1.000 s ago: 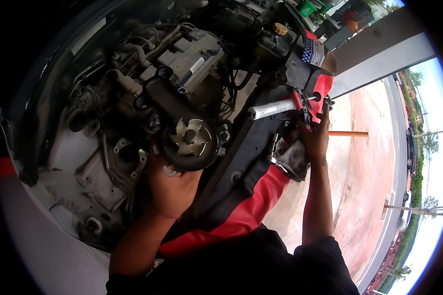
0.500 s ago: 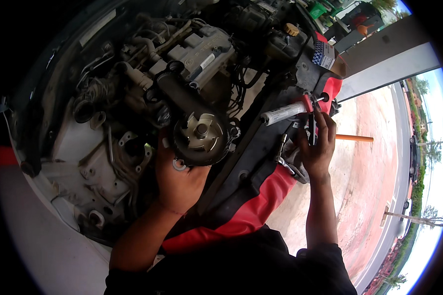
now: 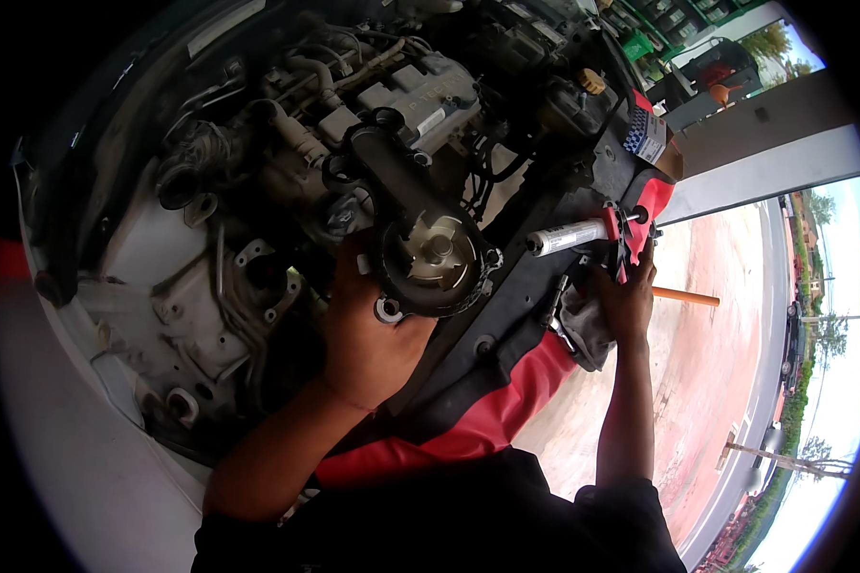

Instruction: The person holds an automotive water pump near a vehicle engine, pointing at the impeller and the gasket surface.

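My left hand (image 3: 377, 334) grips a water pump (image 3: 437, 277) from below, its metal impeller facing up and its dark neck pointing toward the engine. Most of the fingers are hidden under the housing. At the right, my right hand (image 3: 626, 298) is closed around the handle of a red caulking gun (image 3: 613, 222). A white sealant tube (image 3: 566, 238) sits in the gun, its end pointing left. The palm side of that hand cannot be seen. Just left of its wrist lie a ratchet wrench (image 3: 557, 320) and a dark grey cloth (image 3: 586, 329).
The open engine bay holds the engine (image 3: 416, 100) and a coolant tank (image 3: 573, 105) with a yellow cap. A red fender cover (image 3: 468, 411) drapes the car's front edge. Near its far end stands a checkered box (image 3: 646, 134). An orange handle (image 3: 686, 297) sticks out past my right hand.
My right hand has slid down and closer around the gun's handle, its fingers less visible from above. The water pump has tilted slightly in my left hand. The whole view has shifted a little.
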A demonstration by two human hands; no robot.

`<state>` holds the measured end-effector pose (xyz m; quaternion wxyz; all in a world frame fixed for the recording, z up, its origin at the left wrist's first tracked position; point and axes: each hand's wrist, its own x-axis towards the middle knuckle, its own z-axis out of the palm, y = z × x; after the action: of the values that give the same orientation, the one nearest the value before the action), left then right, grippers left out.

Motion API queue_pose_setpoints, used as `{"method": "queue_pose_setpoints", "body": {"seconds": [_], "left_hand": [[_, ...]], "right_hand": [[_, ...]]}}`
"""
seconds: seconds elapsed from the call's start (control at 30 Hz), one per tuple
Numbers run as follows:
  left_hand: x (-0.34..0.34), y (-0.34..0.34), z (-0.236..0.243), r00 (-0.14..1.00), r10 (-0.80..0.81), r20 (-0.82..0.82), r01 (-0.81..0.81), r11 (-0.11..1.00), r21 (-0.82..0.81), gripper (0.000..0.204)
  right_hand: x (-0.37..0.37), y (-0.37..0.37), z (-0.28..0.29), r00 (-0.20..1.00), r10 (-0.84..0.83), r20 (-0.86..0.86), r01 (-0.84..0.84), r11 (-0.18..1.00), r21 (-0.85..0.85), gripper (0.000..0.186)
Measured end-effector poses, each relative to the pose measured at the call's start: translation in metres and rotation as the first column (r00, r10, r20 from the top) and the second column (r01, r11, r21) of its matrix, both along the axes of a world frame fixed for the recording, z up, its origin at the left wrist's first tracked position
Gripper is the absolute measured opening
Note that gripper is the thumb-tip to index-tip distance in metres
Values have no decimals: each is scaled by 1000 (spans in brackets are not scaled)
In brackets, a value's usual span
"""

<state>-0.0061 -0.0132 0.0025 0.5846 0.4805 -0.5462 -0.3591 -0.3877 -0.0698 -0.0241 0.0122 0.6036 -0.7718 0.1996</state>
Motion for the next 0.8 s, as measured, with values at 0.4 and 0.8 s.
{"method": "queue_pose_setpoints", "body": {"seconds": [0.4,0.8], "left_hand": [[-2,0,-3,1000,13,-9,-13,1000,-28,45],[0,-1,-5,1000,13,-3,-13,999,-48,46]], "right_hand": [[-13,-5,-12,997,31,70,-24,995,-95,103],[68,5,53,800,557,-223,-597,777,-199,69]]}}
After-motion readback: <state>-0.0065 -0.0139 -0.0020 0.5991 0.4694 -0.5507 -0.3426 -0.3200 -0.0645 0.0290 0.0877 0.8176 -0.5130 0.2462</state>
